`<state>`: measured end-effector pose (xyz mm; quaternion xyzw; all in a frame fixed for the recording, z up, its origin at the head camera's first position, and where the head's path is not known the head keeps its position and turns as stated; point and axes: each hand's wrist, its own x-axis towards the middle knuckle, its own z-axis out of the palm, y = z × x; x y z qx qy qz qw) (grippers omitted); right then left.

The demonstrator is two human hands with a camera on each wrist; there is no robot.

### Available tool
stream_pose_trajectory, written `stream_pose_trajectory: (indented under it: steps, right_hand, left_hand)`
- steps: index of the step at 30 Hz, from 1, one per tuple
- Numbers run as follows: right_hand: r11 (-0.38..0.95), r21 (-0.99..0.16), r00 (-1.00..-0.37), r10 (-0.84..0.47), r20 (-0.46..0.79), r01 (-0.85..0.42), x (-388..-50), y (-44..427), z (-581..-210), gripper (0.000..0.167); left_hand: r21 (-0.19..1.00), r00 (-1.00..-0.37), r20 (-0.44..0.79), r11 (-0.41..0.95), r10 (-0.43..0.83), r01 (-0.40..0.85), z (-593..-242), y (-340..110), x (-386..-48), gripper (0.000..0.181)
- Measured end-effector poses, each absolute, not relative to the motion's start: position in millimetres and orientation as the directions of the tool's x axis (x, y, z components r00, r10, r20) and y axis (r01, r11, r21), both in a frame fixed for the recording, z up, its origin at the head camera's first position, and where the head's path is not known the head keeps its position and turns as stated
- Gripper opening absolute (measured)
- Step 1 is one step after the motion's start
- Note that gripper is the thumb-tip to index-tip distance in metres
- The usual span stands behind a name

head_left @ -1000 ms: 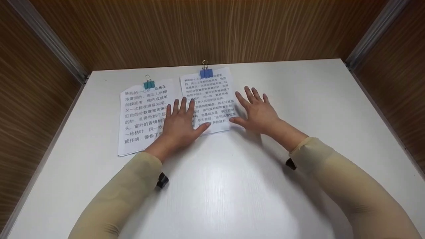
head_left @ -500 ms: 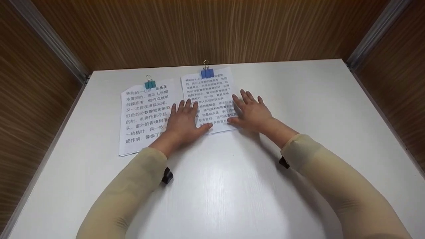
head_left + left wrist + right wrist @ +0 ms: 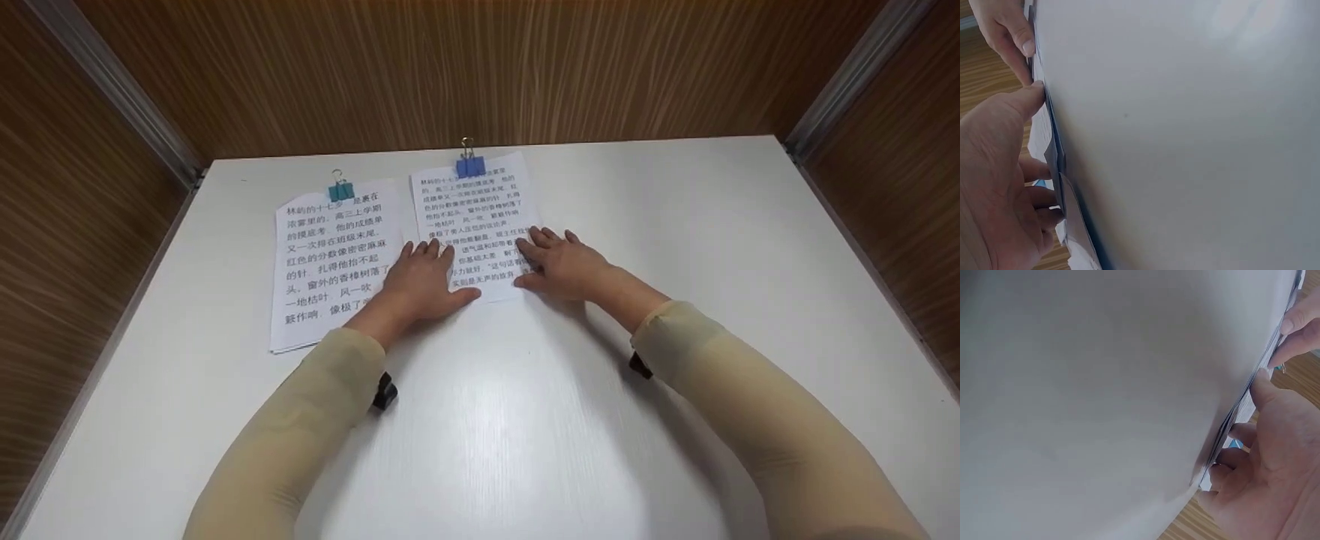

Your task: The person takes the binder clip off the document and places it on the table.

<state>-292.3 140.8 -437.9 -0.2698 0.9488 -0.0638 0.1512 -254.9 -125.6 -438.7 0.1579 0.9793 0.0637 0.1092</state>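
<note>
Two stacks of printed paper lie side by side in the head view. A blue binder clip grips the top of the right stack, and a teal binder clip the top of the left stack. My left hand touches the right stack's lower left, its fingers slightly bent and the thumb out at the lower edge; it covers part of the left stack. Across from it, my right hand rests on the lower right edge. In both wrist views, fingertips touch the layered sheet edges.
Both stacks lie on a white table near its far edge. A brown wood-grain panel rises behind, with similar panels at the left and right sides. Small black devices show under both sleeve cuffs.
Both hands have moved closer to the right stack's edges and toward its lower end. Their fingers were spread and straighter before and are now more bent. The stacks look unmoved.
</note>
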Motion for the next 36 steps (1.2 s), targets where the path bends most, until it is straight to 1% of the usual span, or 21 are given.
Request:
stream_pose_trajectory:
  steps: [8, 15, 21, 28, 36]
  right_hand:
    - [0.849, -0.228, -0.817, -0.523, -0.241, -0.476, -295, 141, -439, 0.081]
    - [0.853, -0.222, -0.823, -0.516, -0.236, -0.471, -291, 139, -437, 0.081]
    - [0.851, -0.205, -0.819, -0.522, -0.238, -0.483, -287, 138, -433, 0.081]
    - [0.856, -0.199, -0.826, -0.514, -0.231, -0.476, -276, 142, -431, 0.081]
    - [0.86, -0.195, -0.829, -0.508, -0.234, -0.472, -262, 145, -432, 0.08]
  left_hand:
    - [0.145, -0.916, -0.228, 0.942, 0.33, 0.303, -436, -125, -258, 0.099]
    - [0.165, -0.918, -0.212, 0.938, 0.335, 0.304, -435, -123, -257, 0.098]
    - [0.152, -0.913, -0.197, 0.931, 0.357, 0.331, -436, -124, -254, 0.098]
    - [0.155, -0.913, -0.182, 0.928, 0.364, 0.339, -433, -118, -244, 0.098]
    - [0.164, -0.909, -0.203, 0.928, 0.364, 0.335, -432, -114, -231, 0.097]
